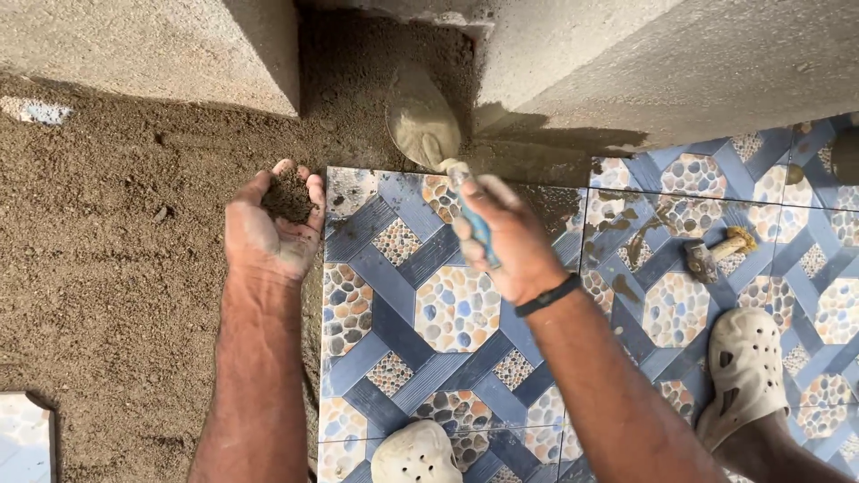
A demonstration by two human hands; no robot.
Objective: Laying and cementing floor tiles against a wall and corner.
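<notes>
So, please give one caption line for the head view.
Left hand cups sand; right hand holds trowel above patterned tiles.

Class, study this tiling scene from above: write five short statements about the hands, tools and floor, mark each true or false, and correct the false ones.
1. The left hand cups a scoop of brown sand. True.
2. The right hand grips a blue-handled pointed steel trowel. True.
3. The small wooden-handled hammer lies on the loose sand bed. False: it lies on the blue pebble-patterned floor tiles.
4. The person is barefoot. False: both feet wear cream perforated clogs.
5. The trowel blade points toward the grey concrete wall. True.
</notes>
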